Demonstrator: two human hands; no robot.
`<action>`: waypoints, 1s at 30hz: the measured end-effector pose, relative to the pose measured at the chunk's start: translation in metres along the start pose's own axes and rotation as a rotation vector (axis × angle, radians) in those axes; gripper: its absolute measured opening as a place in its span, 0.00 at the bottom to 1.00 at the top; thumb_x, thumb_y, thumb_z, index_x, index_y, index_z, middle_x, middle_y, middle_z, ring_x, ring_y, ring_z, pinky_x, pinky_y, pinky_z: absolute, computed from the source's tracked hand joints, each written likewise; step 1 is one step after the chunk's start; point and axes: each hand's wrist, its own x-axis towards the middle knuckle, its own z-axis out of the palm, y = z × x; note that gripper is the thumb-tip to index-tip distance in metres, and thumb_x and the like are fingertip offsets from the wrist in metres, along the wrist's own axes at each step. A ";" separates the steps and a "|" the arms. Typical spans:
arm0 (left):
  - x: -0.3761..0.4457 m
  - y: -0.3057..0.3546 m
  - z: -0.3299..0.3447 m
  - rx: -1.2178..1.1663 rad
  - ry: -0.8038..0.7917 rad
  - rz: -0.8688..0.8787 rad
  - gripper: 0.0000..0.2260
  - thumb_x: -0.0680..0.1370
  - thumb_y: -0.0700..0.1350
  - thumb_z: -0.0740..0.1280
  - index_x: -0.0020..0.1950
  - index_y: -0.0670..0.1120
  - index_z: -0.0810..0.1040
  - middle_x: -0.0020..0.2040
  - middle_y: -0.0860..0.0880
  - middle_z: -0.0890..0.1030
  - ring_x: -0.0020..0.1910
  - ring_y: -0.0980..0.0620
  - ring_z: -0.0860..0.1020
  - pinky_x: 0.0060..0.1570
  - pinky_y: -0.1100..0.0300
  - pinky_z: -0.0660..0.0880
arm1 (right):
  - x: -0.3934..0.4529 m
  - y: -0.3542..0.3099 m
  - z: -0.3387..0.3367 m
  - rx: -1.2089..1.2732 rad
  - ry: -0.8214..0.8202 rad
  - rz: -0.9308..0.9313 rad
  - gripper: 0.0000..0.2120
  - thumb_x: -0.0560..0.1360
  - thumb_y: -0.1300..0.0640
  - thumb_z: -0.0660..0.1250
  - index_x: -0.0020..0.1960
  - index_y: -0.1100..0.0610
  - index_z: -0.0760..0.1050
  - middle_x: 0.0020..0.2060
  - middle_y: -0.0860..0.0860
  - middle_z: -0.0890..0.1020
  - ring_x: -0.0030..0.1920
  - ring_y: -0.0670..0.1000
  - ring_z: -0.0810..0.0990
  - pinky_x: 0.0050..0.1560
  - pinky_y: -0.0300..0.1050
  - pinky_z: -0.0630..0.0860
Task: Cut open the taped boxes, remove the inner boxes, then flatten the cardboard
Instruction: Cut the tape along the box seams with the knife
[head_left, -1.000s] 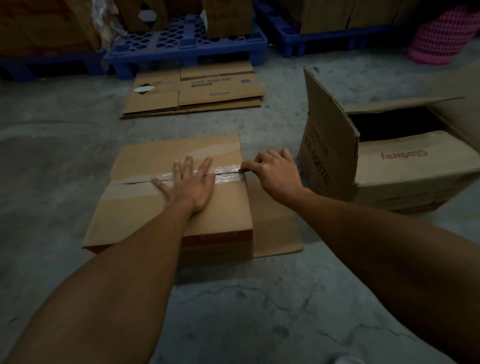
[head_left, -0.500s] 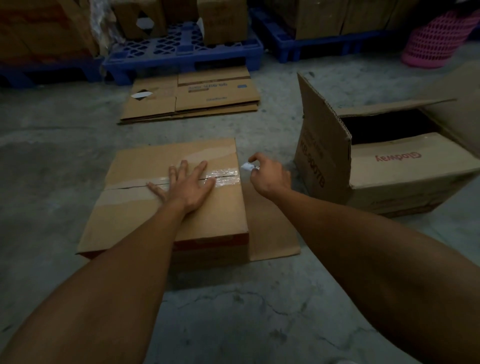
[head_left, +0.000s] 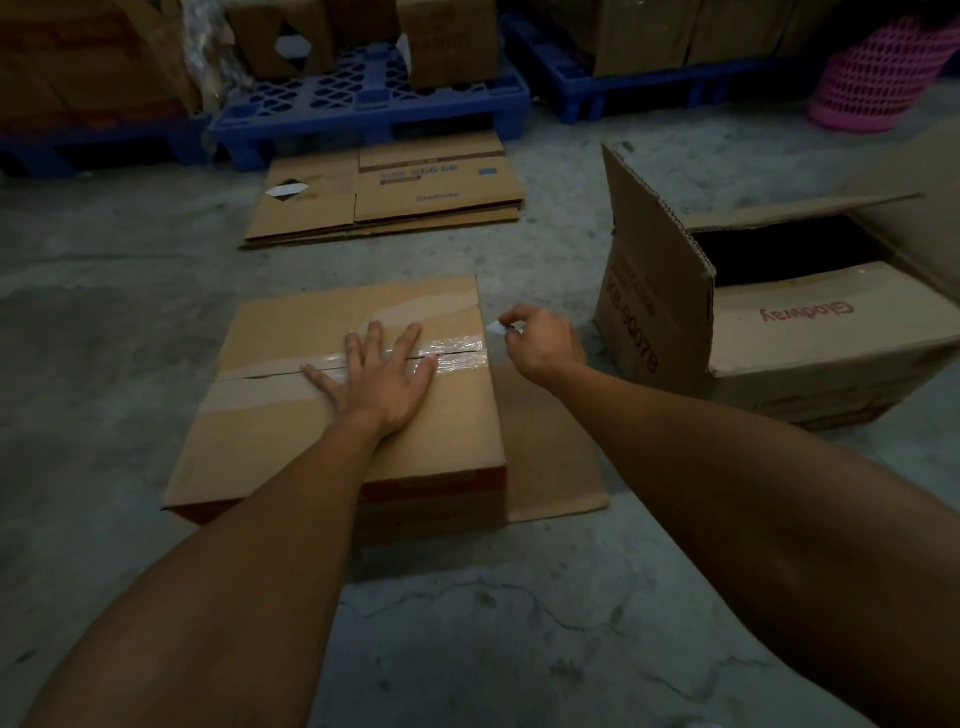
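Note:
A brown taped box (head_left: 291, 415) lies on the concrete floor in front of me. Clear tape (head_left: 457, 348) runs along its centre seam, and the seam shows a dark slit. My left hand (head_left: 384, 374) presses flat on the lid with fingers spread across the seam. My right hand (head_left: 545, 343) hovers just off the box's right edge, fingers pinched on a small pale blade (head_left: 501, 327) that points toward the tape's end. A loose flap (head_left: 550, 457) of the box lies flat on the floor under my right wrist.
An opened box (head_left: 810, 332) printed "Gladway" lies on its side at the right, flaps out. Flattened cardboard (head_left: 395, 192) is stacked ahead. Blue pallets (head_left: 363, 104) with more boxes line the back, and a pink basket (head_left: 883, 73) stands at the far right.
My right hand has come off the right end of the taped seam and drawn away to the right, with the small blade now showing in its fingertips. My left hand stays flat on the lid.

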 end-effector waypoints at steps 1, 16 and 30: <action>0.000 0.000 0.000 0.002 0.014 0.000 0.28 0.78 0.71 0.44 0.78 0.68 0.46 0.82 0.52 0.43 0.80 0.45 0.40 0.65 0.22 0.37 | -0.001 0.001 0.000 -0.013 0.010 -0.016 0.15 0.80 0.55 0.61 0.64 0.45 0.78 0.59 0.53 0.82 0.57 0.56 0.80 0.48 0.43 0.74; 0.001 0.000 0.003 0.003 0.036 0.011 0.28 0.79 0.70 0.44 0.78 0.67 0.47 0.82 0.51 0.43 0.80 0.44 0.41 0.65 0.22 0.38 | -0.008 -0.015 0.002 -0.130 0.112 -0.010 0.14 0.81 0.54 0.59 0.64 0.46 0.77 0.57 0.54 0.83 0.56 0.56 0.81 0.57 0.50 0.76; -0.001 0.002 0.001 -0.014 0.038 0.009 0.27 0.79 0.69 0.44 0.78 0.67 0.48 0.82 0.51 0.44 0.80 0.44 0.41 0.65 0.23 0.37 | -0.007 0.007 -0.007 -0.106 -0.073 -0.193 0.11 0.79 0.49 0.61 0.55 0.42 0.81 0.53 0.47 0.85 0.56 0.52 0.80 0.63 0.52 0.69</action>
